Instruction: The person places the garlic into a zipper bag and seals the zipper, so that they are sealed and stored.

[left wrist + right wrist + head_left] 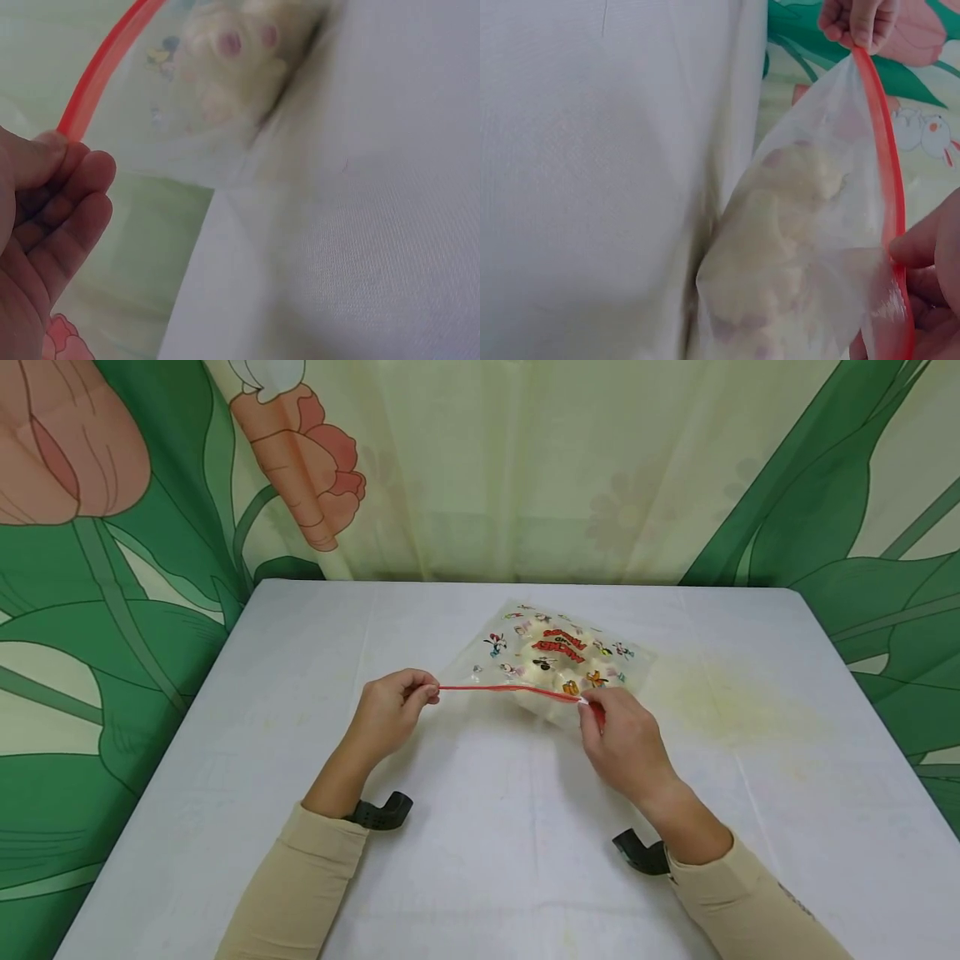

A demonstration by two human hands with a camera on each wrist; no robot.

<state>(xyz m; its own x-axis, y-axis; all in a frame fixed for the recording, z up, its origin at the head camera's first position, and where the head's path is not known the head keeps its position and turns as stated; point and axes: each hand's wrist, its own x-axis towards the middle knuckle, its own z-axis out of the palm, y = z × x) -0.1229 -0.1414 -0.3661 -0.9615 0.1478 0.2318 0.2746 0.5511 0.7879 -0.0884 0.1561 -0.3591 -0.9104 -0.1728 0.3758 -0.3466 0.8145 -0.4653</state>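
Observation:
A clear zip bag (491, 664) printed with small cartoon figures and red lettering is held up by its red zip strip (510, 688). My left hand (390, 714) pinches one end of the strip between thumb and forefinger; the left wrist view shows this hand (52, 202) with its other fingers curled below the strip. Farther along, toward the other end, my right hand (626, 739) pinches the strip between thumb and fingers. Pale lumpy pieces with purplish spots (761, 232) fill the lower part of the bag, seen through the plastic in the right wrist view.
A white cloth covers the table (465, 860), with a faint yellowish stain (738, 702) at the right. Behind the table hangs a curtain (517, 468) with large leaf and flower prints. Black wrist bands (382, 812) sit at both sleeve cuffs.

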